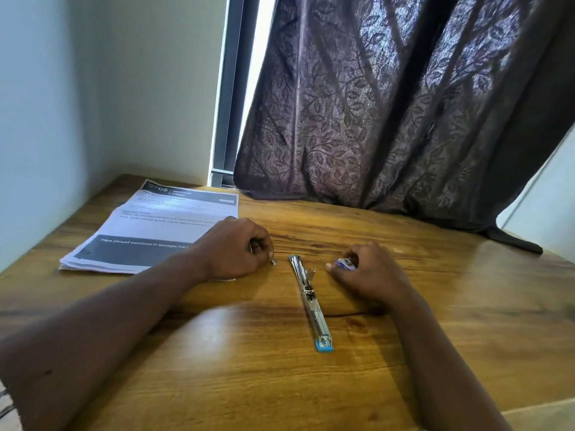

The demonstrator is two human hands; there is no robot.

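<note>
A stapler (309,301) lies flat and swung fully open on the wooden table (451,290), its blue end toward me. My left hand (235,248) rests curled just left of its far tip and pinches a small strip of staples (273,261). To the right of the stapler, my right hand (370,272) holds a small blue and white staple box (344,264) between its fingers and thumb. Both forearms lie on the table.
A stack of printed papers (149,228) lies at the table's far left, partly under my left hand. A dark patterned curtain (389,104) hangs over the table's back edge. A wall (46,119) bounds the left side.
</note>
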